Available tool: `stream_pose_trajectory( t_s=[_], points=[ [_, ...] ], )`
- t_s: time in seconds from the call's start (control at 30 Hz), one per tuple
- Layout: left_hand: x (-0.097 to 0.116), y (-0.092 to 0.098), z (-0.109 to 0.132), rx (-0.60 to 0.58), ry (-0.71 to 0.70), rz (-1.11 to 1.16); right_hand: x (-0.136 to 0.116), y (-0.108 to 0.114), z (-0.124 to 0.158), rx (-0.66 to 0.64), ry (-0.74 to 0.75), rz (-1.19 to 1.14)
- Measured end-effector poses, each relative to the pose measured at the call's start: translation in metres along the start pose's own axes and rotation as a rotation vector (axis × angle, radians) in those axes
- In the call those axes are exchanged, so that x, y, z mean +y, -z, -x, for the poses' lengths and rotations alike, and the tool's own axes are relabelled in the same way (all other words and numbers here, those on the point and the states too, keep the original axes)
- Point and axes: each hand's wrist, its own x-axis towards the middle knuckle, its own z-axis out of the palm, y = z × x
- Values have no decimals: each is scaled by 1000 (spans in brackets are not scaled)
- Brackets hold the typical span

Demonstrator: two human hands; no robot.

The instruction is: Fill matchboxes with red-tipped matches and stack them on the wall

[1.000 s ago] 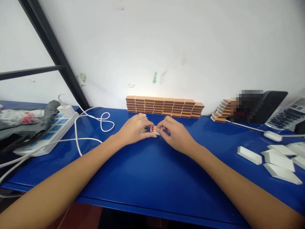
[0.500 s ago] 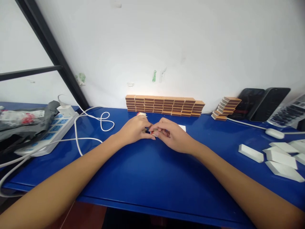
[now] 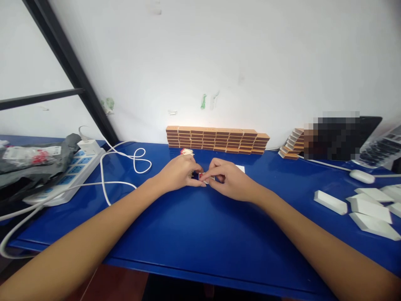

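Both my hands meet over the middle of the blue table (image 3: 200, 234). My left hand (image 3: 178, 173) and my right hand (image 3: 228, 179) pinch a small bundle of red-tipped matches (image 3: 203, 177) between their fingertips, just above the table top. A loose pile of matches (image 3: 187, 151) lies just behind my left hand. A white matchbox tray (image 3: 240, 168) peeks out behind my right hand. A long brown wall of stacked matchboxes (image 3: 216, 140) stands against the white wall behind the hands.
A white power strip (image 3: 67, 175) with looping white cables (image 3: 138, 161) lies left, beside grey bags (image 3: 34, 156). At right are a stepped stack of matchboxes (image 3: 291, 146), a white mouse (image 3: 361, 176), a keyboard (image 3: 380, 150) and several white box sleeves (image 3: 369, 207).
The hands have drawn slightly nearer and lower with the match bundle; the right hand's fingers have closed tighter around it. The white tray behind the right hand has come into sight.
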Motion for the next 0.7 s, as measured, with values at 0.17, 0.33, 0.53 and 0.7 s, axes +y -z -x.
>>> stream_pose_trajectory(
  t_s=[0.17,0.33,0.53,0.7],
  points=[
    [2,2,1,20,1,-46,14,33,-2,165,-36,219],
    [7,2,2,13,-23,16,40,84,11,42,-254,792],
    [12,-1,3,-9,-77,98,42,84,15,-111,-368,821],
    [11,0,4,-3,-18,73,38,90,11,-20,-385,819]
  ],
)
